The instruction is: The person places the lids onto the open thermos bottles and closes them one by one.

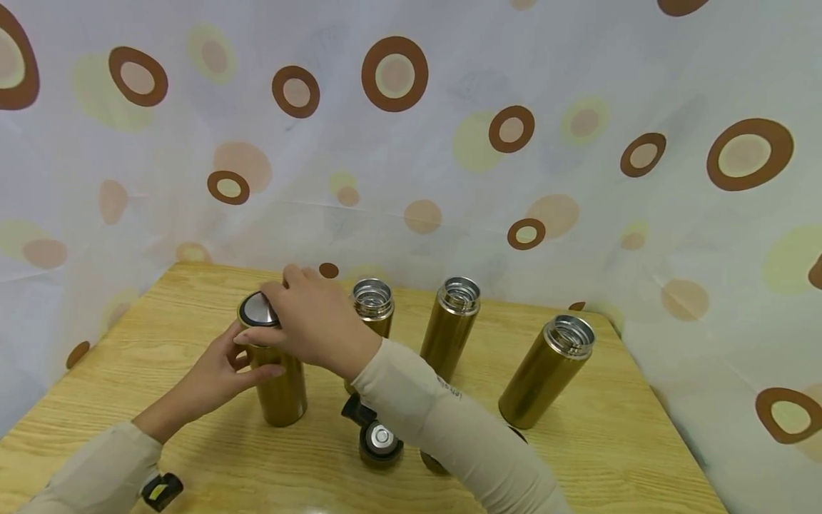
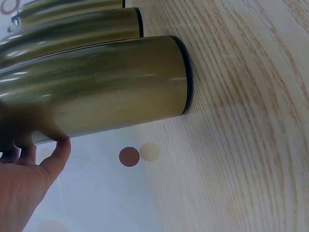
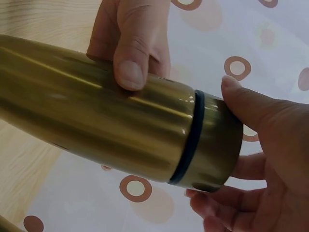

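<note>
On the left of the table stands a gold thermos bottle [image 1: 282, 392], upright, with its lid [image 1: 258, 310] in place. My left hand [image 1: 208, 375] grips the bottle's body, thumb on the near side. From above, my right hand [image 1: 315, 321] grips the lid, with its thumb along the lid's side. In the right wrist view, a dark ring separates the gold lid [image 3: 219, 142] from the body [image 3: 120, 116], and the right fingers [image 3: 241, 113] wrap round the lid. The left wrist view has the bottle's lower body [image 2: 120, 87] and dark base edge against the tabletop.
Lidless gold bottles stand to the right: one [image 1: 372, 303] behind my right wrist, one [image 1: 448, 332] at middle back, one [image 1: 546, 375] farther right. A black lid [image 1: 380, 441] lies in front, beside my right sleeve. A patterned cloth [image 1: 411, 164] hangs behind the wooden table [image 1: 616, 428].
</note>
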Tool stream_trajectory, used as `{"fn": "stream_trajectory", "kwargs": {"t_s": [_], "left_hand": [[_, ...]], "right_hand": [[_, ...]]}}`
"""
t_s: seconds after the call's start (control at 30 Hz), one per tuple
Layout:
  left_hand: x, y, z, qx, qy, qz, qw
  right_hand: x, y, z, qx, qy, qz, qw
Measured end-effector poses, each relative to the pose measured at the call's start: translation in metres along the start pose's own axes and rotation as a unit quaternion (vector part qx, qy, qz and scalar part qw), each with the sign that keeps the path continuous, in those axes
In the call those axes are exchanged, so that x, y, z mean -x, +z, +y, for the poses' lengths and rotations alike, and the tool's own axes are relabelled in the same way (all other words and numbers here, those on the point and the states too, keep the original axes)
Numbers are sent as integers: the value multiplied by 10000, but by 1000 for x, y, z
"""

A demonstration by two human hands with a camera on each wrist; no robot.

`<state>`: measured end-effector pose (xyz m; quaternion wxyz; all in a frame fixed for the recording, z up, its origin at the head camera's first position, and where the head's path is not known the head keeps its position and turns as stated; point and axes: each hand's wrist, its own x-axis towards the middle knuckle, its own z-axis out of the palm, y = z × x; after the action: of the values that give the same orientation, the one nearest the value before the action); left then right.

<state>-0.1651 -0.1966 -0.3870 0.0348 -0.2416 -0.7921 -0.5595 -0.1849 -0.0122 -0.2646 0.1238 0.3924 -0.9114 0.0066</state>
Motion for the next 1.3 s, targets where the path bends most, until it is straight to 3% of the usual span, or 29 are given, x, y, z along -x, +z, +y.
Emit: {"fn": "stream_trajectory", "kwargs": {"t_s": [0.17,0.33,0.57,1.13,1.3], "left_hand": [[0,0,1,-97,66,68,9999],[0,-1,3,-147,-67,39,9999],[-1,-4,5,-378,-53,16,9993],[-2,-4,6,-296,-105,14,9995],[0,0,3,-236,-189,8,9995]], "right_hand": [[-1,7,-6,164,370,595,9974],[-4,14,-15,597,818,1306,9863],[-6,16,-19,929,992,1643,9770],[-5,17,-21,1097,1061,1701,9735],[0,17,-22,1072,1061,1478,9774]]}}
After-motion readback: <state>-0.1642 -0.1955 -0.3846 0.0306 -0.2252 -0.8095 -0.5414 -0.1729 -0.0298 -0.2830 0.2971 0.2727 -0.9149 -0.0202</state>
